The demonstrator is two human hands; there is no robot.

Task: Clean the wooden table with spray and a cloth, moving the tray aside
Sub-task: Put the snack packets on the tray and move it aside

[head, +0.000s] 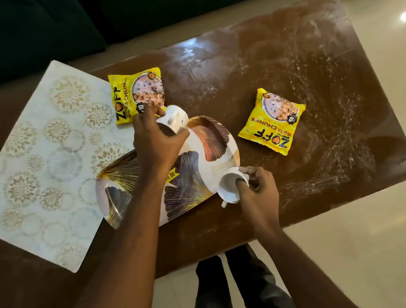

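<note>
An oval tray [208, 140] with a leaf pattern lies on the dark wooden table [289, 70], near its middle left. My left hand [156, 142] grips a white cup [175, 118] tilted over the tray's far edge. My right hand [258, 188] holds a second white cup [229, 184] on its side at the tray's near right edge, fingers inside its rim. The table's right half carries whitish wipe streaks. No spray bottle or cloth is in view.
Two yellow snack packets lie on the table: one [137, 95] beyond the tray, one [272, 121] to its right. A patterned white mat [38, 165] covers the table's left part. My legs [240, 291] stand at the near edge on a pale tiled floor [389, 245].
</note>
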